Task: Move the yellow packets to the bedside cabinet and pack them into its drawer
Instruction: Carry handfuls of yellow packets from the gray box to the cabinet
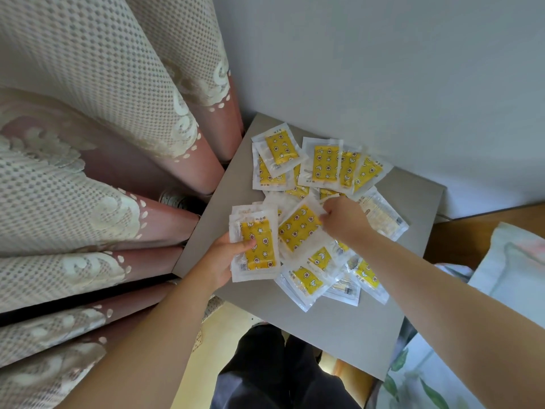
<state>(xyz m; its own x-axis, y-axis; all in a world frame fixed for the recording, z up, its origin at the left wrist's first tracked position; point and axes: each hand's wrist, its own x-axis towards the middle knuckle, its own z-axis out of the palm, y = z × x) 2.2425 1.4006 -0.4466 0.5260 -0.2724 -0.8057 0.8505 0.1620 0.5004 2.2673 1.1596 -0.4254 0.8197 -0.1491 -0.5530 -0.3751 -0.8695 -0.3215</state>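
A stack of packets [256, 249] is gripped by the curled fingers of the left hand [221, 258]; another packet [298, 228] is pinched by the right hand [343, 221].

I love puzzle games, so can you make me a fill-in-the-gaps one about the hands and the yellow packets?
1. The left hand grips a stack of packets, each printed in the colour ____.
2. The fingers of the right hand pinch just ____ packet.
3. The loose packets lie on a cabinet top that is coloured ____.

Missing words: yellow; one; grey.
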